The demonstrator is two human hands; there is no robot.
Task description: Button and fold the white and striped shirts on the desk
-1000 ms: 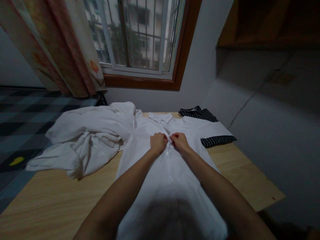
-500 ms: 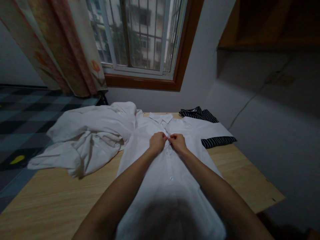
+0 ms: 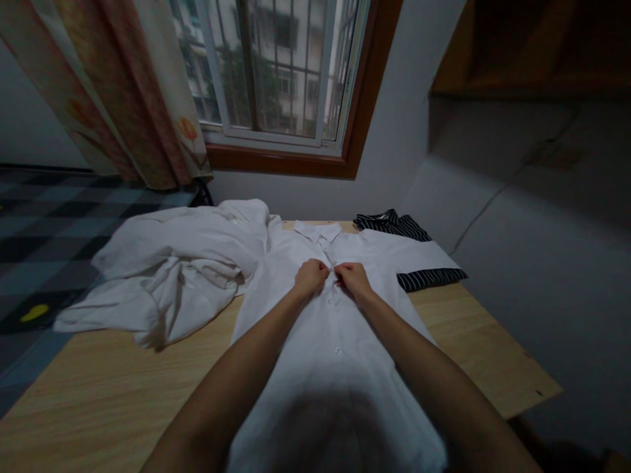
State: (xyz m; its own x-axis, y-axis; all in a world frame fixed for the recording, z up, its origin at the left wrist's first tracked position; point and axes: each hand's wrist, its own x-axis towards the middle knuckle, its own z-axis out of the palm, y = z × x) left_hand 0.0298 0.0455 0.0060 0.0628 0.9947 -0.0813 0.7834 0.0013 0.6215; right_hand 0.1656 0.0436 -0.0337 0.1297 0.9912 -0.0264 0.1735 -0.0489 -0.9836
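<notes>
A white shirt [image 3: 340,368] lies flat and face up on the wooden table [image 3: 98,394], collar pointing to the far edge, with buttons down its front. My left hand [image 3: 310,277] and my right hand [image 3: 353,278] meet at the upper part of the button strip, just below the collar. Both are closed in a pinch on the shirt's front edges, thumbs and fingertips almost touching each other. The button between them is hidden by my fingers. My forearms lie over the lower half of the shirt.
A crumpled white garment [image 3: 172,269] is heaped on the table's left side. A dark striped garment [image 3: 409,230] lies under the shirt's right sleeve at the far right corner. A window [image 3: 276,72] with a flowered curtain [image 3: 113,85] stands behind; a wall runs close on the right.
My hands stay at the same spot on the button strip, with only small shifts of the fingers. The view has drifted slightly.
</notes>
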